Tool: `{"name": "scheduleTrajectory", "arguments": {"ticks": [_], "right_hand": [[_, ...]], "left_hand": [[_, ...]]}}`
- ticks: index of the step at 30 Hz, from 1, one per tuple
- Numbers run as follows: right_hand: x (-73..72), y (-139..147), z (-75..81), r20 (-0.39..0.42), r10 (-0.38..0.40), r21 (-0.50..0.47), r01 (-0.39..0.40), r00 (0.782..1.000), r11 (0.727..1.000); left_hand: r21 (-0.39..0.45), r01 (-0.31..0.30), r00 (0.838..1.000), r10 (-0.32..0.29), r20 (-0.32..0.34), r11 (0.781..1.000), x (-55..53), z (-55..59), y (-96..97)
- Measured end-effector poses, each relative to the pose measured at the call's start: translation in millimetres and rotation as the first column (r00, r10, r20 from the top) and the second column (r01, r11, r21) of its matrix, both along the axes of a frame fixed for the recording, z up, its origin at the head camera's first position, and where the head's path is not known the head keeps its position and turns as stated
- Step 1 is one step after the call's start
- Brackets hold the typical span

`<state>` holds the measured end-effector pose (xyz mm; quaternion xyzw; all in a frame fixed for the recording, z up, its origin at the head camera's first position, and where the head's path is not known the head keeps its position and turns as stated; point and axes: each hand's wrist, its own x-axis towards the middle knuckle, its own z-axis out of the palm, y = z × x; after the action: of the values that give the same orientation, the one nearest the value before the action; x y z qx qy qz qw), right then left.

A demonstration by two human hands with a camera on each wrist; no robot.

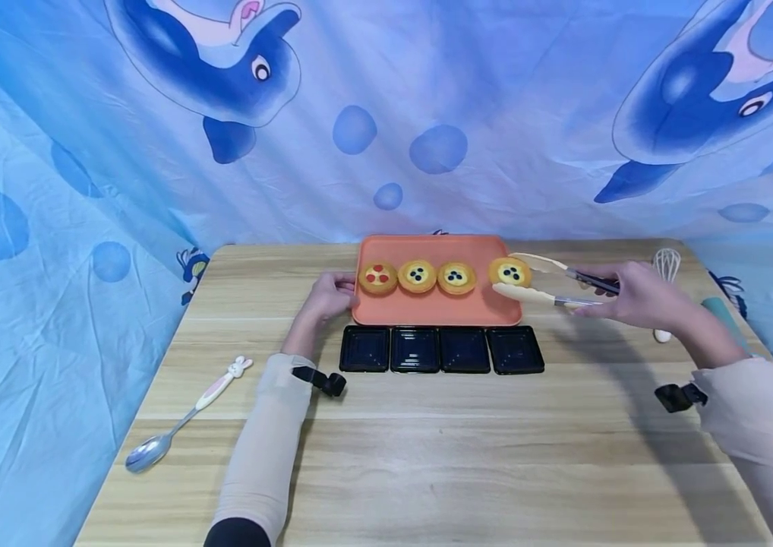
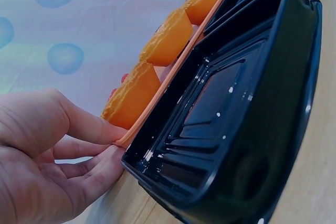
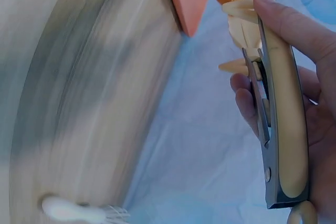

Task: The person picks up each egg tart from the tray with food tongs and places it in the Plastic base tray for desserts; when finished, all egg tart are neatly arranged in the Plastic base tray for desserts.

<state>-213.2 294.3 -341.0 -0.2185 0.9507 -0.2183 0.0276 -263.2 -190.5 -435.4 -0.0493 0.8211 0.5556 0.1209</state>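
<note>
My left hand [image 1: 332, 296] pinches the left rim of an orange tray [image 1: 427, 308], thumb above and fingers below. A row of egg tarts lies on it: one with red topping [image 1: 378, 279] at the left end, then two with dark berries [image 1: 417, 276]. My right hand [image 1: 639, 296] grips a pair of tongs [image 3: 286, 114] with cream tips. Between those tips sits another berry tart [image 1: 510, 273], over the tray's right end. Several black square boxes [image 2: 210, 114] stand in a row along the tray's near edge.
On the left of the wooden table [image 1: 427, 456] lies a spoon [image 1: 184, 414] with a rabbit handle. A whisk [image 1: 665, 266] with a white handle and a teal object [image 1: 724, 319] lie at the right. A blue dolphin-print cloth [image 1: 386, 114] hangs behind.
</note>
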Motion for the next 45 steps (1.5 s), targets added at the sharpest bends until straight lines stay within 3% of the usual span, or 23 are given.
{"name": "scheduleTrajectory", "arguments": {"ticks": [8, 18, 24, 29, 36, 45], "right_hand": [[31.5, 16.2, 2.4, -0.064, 0.079, -0.001, -0.079, 0.995, 0.997], [60.6, 28.3, -11.4, -0.094, 0.084, -0.003, -0.084, 0.992, 0.996], [67.4, 27.7, -24.9, -0.024, 0.086, -0.017, -0.086, 0.996, 0.996], [70.2, 25.4, -33.3, -0.035, 0.114, -0.019, -0.114, 0.993, 0.993], [68.2, 23.3, -33.7, 0.027, 0.078, -0.006, -0.078, 0.997, 0.997], [64.7, 20.4, -32.8, 0.006, 0.083, 0.035, -0.083, 0.997, 0.996]], "left_hand": [[0.005, -0.002, 1.000, 0.002, -0.002, 1.000, -1.4, -1.2, -0.6], [0.026, -0.007, 1.000, 0.007, -0.001, 1.000, -2.2, -5.9, -0.5], [0.024, 0.007, 1.000, -0.007, -0.004, 1.000, -2.0, -6.2, -2.4], [0.034, 0.009, 1.000, -0.009, -0.001, 0.999, -2.1, -5.9, -2.1], [0.034, 0.007, 1.000, -0.007, -0.002, 0.999, -1.7, -6.8, -2.3], [0.052, 0.000, 1.000, 0.000, -0.003, 0.999, -3.0, -6.0, -2.6]]}}
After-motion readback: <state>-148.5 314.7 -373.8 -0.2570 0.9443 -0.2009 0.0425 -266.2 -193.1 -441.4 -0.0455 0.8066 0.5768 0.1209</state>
